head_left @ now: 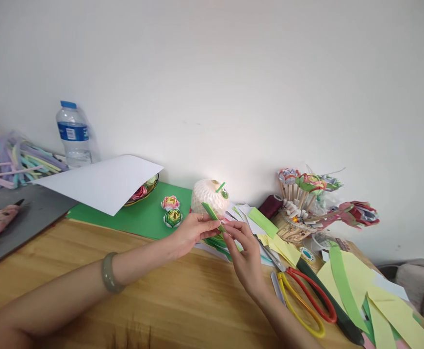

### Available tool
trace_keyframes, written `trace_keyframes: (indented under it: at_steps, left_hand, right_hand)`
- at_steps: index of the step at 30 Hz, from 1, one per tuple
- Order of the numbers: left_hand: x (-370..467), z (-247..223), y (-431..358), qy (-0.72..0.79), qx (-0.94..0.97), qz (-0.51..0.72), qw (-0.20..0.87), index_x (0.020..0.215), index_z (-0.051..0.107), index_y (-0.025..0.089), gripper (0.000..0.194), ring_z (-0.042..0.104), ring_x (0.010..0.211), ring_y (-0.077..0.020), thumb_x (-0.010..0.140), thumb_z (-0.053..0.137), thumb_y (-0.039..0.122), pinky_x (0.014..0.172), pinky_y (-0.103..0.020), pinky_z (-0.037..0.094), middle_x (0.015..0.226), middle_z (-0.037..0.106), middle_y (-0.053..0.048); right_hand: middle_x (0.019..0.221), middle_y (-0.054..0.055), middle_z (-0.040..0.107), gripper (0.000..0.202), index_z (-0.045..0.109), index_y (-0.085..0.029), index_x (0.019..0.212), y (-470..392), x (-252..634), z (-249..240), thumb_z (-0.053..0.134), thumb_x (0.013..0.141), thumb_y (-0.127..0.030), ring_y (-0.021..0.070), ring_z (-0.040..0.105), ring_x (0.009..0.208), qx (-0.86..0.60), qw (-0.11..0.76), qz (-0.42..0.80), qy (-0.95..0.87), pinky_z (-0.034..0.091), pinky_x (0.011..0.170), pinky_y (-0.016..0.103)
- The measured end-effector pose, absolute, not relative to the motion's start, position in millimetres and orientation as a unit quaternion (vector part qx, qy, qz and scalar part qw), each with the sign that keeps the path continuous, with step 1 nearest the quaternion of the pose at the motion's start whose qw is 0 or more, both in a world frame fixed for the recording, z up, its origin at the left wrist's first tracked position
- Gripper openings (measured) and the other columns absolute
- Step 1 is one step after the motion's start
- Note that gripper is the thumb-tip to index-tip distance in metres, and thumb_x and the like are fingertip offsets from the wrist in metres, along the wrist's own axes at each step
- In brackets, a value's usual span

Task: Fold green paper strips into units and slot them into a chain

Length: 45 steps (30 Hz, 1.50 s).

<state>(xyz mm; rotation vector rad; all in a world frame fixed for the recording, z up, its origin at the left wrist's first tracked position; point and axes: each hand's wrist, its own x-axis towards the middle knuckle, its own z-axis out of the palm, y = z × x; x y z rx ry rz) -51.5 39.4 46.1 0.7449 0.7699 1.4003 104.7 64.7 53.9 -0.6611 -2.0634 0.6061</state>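
A narrow folded strip of green paper (211, 213) is pinched between both hands above the wooden table. My left hand (190, 233) grips its middle between thumb and fingers, a ring on one finger and a bangle on the wrist. At its lower end, my right hand (246, 254) closes on the strip with thumb and fingertips. Just behind the hands stands a white, textured round object (205, 195) with small green pieces on top. Two folded paper flowers, one pink and yellow (170, 202), one green (172, 218), rest left of it on green card (117, 225).
Scissors with red and yellow handles (308, 303) lie right of my right hand, near yellow and green paper sheets (379, 291). A basket of paper flowers (294, 228) stands behind. At left are a white sheet (106, 182), a water bottle (73, 135) and pastel strips (15, 160).
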Motion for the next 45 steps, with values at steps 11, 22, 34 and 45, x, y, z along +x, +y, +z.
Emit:
trace_keyframes:
  at_steps: [11, 22, 34, 45]
  left_hand:
    - [-53.7, 55.0, 36.9, 0.341, 0.281, 0.615, 0.653, 0.076, 0.071, 0.010, 0.030, 0.058, 0.074, -0.0119, 0.059, 0.081, 0.033, 0.075, -0.023, 0.046, 0.081, 0.067, -0.007]
    - [-47.8, 50.3, 31.1, 0.356, 0.314, 0.627, 0.617, 0.083, 0.067, 0.015, 0.028, 0.055, 0.071, -0.0100, 0.067, 0.075, 0.036, 0.066, -0.022, 0.045, 0.079, 0.061, -0.002]
    - [-42.0, 47.0, 23.9, 0.400, 0.330, 0.601, 0.607, 0.077, 0.064, 0.015, 0.031, 0.048, 0.059, -0.0077, 0.070, 0.071, 0.044, 0.054, -0.019, 0.036, 0.063, 0.053, 0.002]
    - [-40.0, 51.0, 24.2, 0.393, 0.341, 0.609, 0.599, 0.086, 0.067, 0.016, 0.033, 0.048, 0.061, -0.0076, 0.069, 0.072, 0.044, 0.059, -0.020, 0.041, 0.070, 0.056, 0.001]
  right_hand:
    - [0.094, 0.005, 0.053, 0.017, 0.065, -0.025, 0.099, 78.2, 107.8, 42.2, 0.055, 0.085, -0.027, 0.0180, 0.052, 0.086, -0.251, 0.417, 0.261, -0.834, 0.046, 0.072, 0.031]
    - [0.093, 0.004, 0.061, 0.016, 0.063, -0.021, 0.092, 71.1, 101.7, 39.6, 0.053, 0.085, -0.031, 0.0174, 0.055, 0.084, -0.294, 0.366, 0.373, -0.800, 0.044, 0.067, 0.027]
    - [0.074, 0.000, 0.065, 0.021, 0.066, -0.018, 0.077, 64.6, 98.4, 39.5, 0.068, 0.073, -0.040, 0.0140, 0.058, 0.071, -0.284, 0.384, 0.619, -0.623, 0.045, 0.068, 0.026]
    - [0.077, 0.002, 0.070, 0.029, 0.073, -0.021, 0.091, 70.5, 99.2, 26.6, 0.074, 0.067, -0.037, 0.0160, 0.063, 0.072, -0.312, 0.404, 0.670, -0.539, 0.048, 0.078, 0.034]
